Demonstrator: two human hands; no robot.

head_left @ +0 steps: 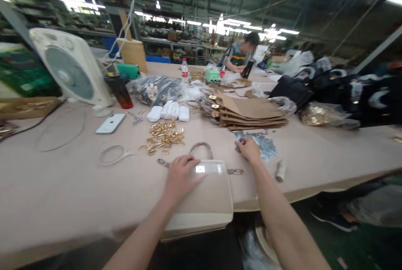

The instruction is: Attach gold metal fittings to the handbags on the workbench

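Observation:
A beige handbag (207,194) lies flat at the table's near edge, its handle (201,148) pointing away and a strap end (235,171) sticking out to the right. My left hand (180,175) rests on the bag's flap beside the metal clasp plate (207,169), fingers laid flat and slightly curled. My right hand (248,148) reaches into a pile of small silvery parts (265,146), fingertips pinched together on them; what they grip is too small to name.
Gold metal fittings (165,135) lie heaped beyond the bag. A white phone (110,123), a fan (72,68), stacked brown bag panels (251,112), white rolls (169,112) and black bags (345,89) crowd the table. Another person (241,56) works at the far end.

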